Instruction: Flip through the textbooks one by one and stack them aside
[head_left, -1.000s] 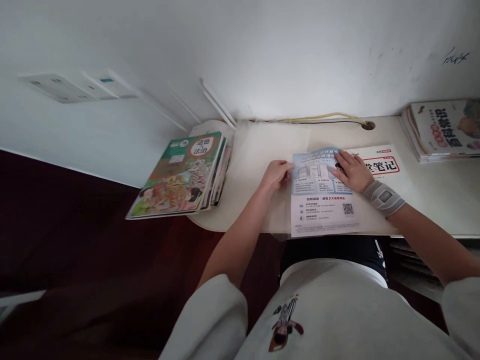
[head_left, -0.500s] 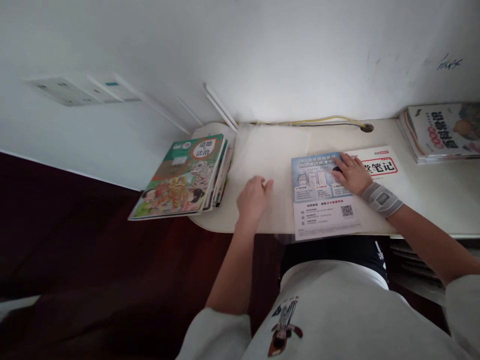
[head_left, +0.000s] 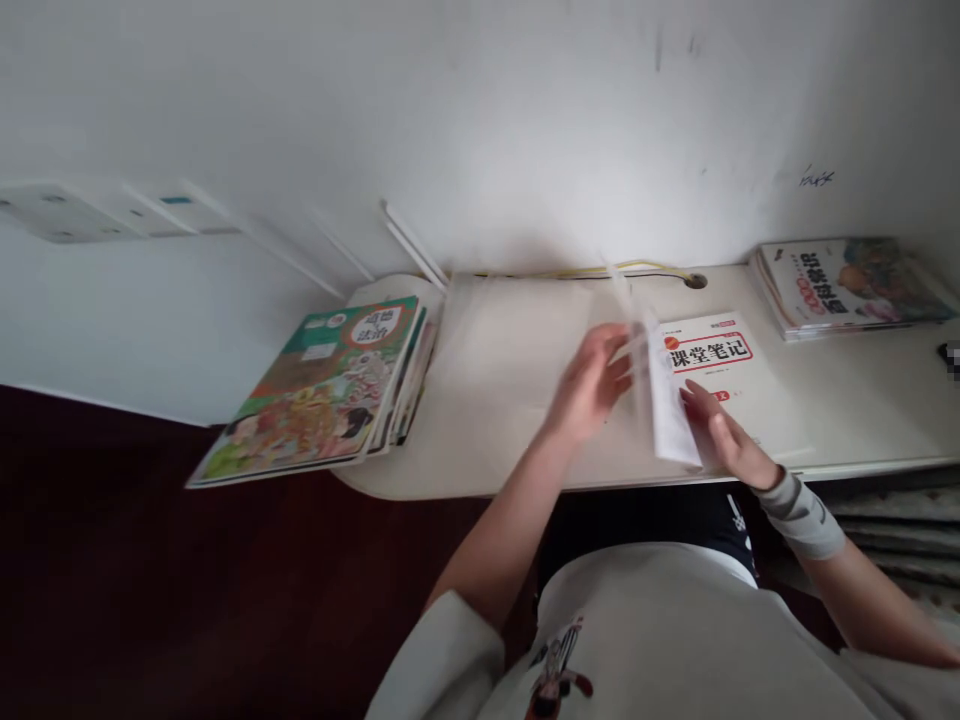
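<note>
A white leaflet (head_left: 673, 415) stands tilted on its edge over the desk, blurred by motion. Along its left side runs a clear plastic sheet (head_left: 636, 375), also smeared and partly see-through. My left hand (head_left: 596, 385) is raised there, its fingers curled at the plastic. To the right, my right hand (head_left: 727, 438) has its fingers stretched out close against the leaflet, thumb apart; exact contact is hard to see. Behind both lies a white workbook (head_left: 724, 345) with a red-framed black title, its left part hidden by the leaflet.
A stack of textbooks (head_left: 322, 385) with a green illustrated cover overhangs the desk's left end. More books (head_left: 840, 285) are piled at the right by the wall. Yellow and black cables (head_left: 637, 268) run along the back to a desk hole (head_left: 697, 281).
The leaflet has gone from lying flat on the workbook to standing tilted. My left hand moved right to the plastic; my right hand came down toward me. The view has shifted.
</note>
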